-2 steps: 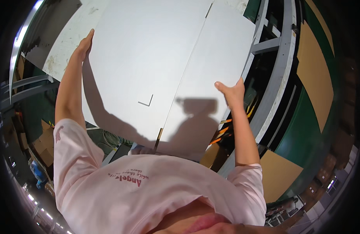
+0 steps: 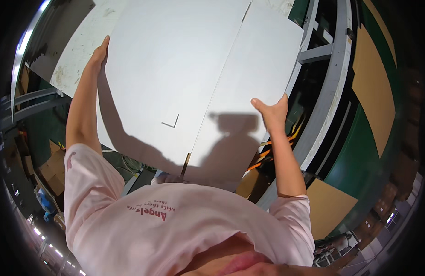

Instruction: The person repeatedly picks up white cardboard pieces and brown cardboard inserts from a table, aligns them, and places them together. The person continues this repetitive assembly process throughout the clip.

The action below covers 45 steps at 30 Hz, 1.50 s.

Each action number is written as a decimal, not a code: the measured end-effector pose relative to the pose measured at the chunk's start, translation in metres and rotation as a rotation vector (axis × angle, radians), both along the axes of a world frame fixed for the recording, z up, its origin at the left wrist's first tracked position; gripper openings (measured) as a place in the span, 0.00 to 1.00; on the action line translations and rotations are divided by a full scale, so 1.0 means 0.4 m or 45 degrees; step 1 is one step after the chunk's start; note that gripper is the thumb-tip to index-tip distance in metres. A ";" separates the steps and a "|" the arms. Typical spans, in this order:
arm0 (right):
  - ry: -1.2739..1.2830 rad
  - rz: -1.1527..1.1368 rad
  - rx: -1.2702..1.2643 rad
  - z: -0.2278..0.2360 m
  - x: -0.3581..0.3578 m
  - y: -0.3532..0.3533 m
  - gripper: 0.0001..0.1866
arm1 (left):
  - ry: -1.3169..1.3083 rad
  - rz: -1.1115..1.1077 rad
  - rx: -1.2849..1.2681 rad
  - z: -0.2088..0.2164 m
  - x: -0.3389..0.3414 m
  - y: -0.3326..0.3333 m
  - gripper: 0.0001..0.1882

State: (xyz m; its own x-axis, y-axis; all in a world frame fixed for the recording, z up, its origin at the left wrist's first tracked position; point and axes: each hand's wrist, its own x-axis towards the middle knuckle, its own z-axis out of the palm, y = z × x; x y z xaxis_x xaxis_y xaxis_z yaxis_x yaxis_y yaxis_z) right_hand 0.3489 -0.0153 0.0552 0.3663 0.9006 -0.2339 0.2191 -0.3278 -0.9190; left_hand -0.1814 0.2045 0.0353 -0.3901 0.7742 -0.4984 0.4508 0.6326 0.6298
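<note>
Grip: the left hand (image 2: 99, 53) is laid flat, fingers extended, along the far-left edge of a large flat white cardboard sheet (image 2: 175, 78); whether the fingers wrap under the edge cannot be told. The right hand (image 2: 272, 110) is closed over the near-right edge of the same sheet, thumb on the upper face, remaining fingers hidden beneath. The sheet is held between both hands, in front of the chest and raised above the frame below.

Sheet: a straight crease or seam is seen running from the far edge to the near edge, dividing it into a wide left panel and a narrower right panel. A small L-shaped cut (image 2: 171, 122) is noted on the left panel, near the body. Shadows of head and arms are cast over the near part.

Step, as judged: the sheet is being carried or positioned, not yet set down. The next move is judged to call for an even hold on both sides, so that the panel does not fold at the crease.

Edges and room: a second, dirtier white board (image 2: 76, 57) lies just under the left edge. At right, the sheet's corner overhangs a grey metal frame rail (image 2: 330, 87); little clearance is seen there. Orange cables (image 2: 267, 154) lie below the right wrist. Brown fibreboard panels (image 2: 373, 69) stand well apart, far right. More open room is seen at the near left, above cardboard boxes (image 2: 51, 168).
</note>
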 end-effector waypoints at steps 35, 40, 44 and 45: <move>-0.739 -0.409 -0.219 0.002 -0.148 -0.137 0.46 | -0.066 -1.774 1.086 0.033 0.423 -0.909 0.37; -0.837 -0.484 -0.366 -0.005 -0.224 -0.222 0.55 | 0.012 -1.848 1.277 0.017 0.426 -0.900 0.35; -0.786 -0.459 -0.336 0.019 -0.216 -0.226 0.55 | 0.140 -1.881 1.305 0.026 0.438 -0.895 0.34; -0.737 -0.433 -0.319 0.007 -0.206 -0.244 0.55 | 0.154 -1.902 1.309 0.019 0.438 -0.892 0.33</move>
State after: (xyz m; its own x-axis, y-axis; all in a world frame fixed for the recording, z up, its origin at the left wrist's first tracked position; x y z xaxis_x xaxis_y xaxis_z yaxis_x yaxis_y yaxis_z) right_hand 0.2667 -0.1128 0.0580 0.7453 0.6589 -0.1017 0.4969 -0.6506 -0.5743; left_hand -0.0061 -0.1524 0.0429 0.8495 0.4153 0.3254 0.2796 -0.8775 0.3897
